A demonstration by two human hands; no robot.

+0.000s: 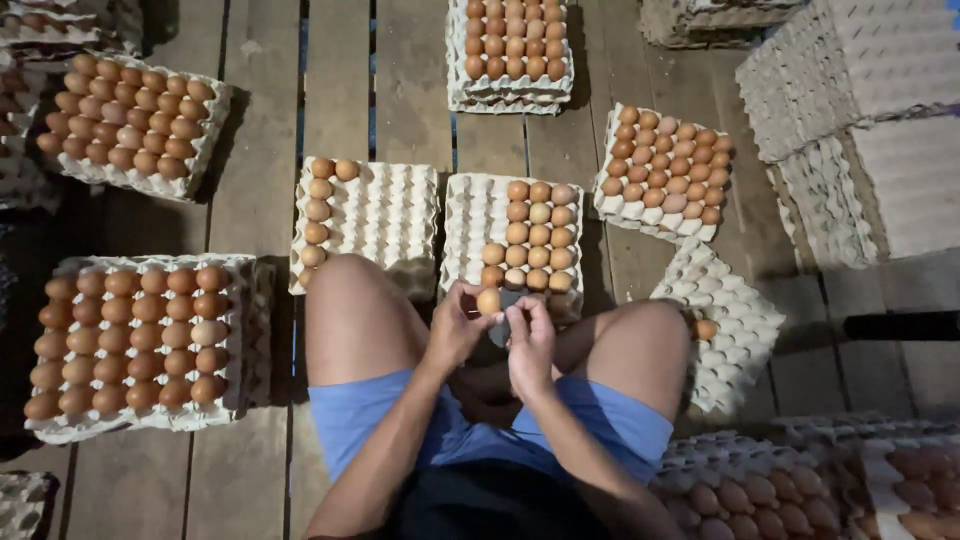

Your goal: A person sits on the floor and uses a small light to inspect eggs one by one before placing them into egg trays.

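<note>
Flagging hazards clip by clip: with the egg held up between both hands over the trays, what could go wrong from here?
1. The egg sits only at the fingertips of the left hand and right hand; a slip could drop it onto the half-filled tray below, cracking eggs there.
2. The knees crowd that tray and the nearly empty tray; shifting a leg might nudge them.
3. The scene is dim, so hairline cracks could be missed.

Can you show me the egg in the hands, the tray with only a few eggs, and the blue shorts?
egg [488, 300], head view, middle of shell.
nearly empty tray [385, 210], head view, bare cups.
blue shorts [345, 415], head view, left leg cloth.
</note>
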